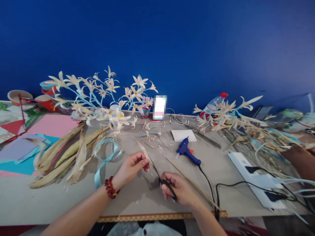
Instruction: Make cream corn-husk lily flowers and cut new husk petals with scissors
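Note:
Between the fingers of my left hand [135,164] is a thin strip of pale corn husk [142,147], its pointed end reaching up and away. Black-handled scissors [167,188] sit in my right hand [179,189], fingers wrapped round the handles. Their blades point toward the husk strip, close beside my left fingertips; whether they touch it I cannot tell. Just beyond my hands lie small husk flowers on blue stems [150,133] and scattered scraps. Dried corn husks [66,150] and a curled light-blue ribbon [99,173] are to the left of my left hand.
A blue glue gun [184,149] and a thin wooden stick [189,180] lie right of my hands. Farther right is a white power strip [256,183] with cables. Husk-flower branches [93,95] stand at the back near a lit phone [159,107]. Coloured paper [52,126] lies left.

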`<state>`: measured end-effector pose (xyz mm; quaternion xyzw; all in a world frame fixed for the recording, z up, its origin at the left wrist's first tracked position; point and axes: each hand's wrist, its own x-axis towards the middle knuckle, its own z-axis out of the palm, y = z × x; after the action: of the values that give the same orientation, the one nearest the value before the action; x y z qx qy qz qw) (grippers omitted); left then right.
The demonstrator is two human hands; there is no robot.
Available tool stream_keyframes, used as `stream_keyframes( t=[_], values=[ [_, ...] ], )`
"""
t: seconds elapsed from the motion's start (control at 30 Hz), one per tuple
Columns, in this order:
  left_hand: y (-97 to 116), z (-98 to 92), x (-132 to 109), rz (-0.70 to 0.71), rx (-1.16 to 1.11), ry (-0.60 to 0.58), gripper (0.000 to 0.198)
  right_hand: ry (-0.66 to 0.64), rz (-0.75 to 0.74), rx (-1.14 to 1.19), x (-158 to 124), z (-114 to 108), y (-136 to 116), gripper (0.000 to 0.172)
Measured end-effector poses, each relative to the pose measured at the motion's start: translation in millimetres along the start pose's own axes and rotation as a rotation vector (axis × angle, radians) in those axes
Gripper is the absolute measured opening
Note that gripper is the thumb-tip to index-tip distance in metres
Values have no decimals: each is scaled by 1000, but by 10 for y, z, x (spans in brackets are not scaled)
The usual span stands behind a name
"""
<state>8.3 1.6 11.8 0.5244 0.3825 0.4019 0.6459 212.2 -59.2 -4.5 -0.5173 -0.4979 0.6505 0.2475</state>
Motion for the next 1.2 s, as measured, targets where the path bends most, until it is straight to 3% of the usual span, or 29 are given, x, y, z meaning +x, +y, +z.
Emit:
stream_keyframes(
  t=[0.63, 1.2],
  values=[
    [-78, -53, 22, -4, 66, -44, 31, 31, -46, 39, 56, -1, 118, 47],
    [-101, -53, 13, -18, -71, -24, 27, 30, -56, 79, 57, -13, 100, 51]
  ],
)
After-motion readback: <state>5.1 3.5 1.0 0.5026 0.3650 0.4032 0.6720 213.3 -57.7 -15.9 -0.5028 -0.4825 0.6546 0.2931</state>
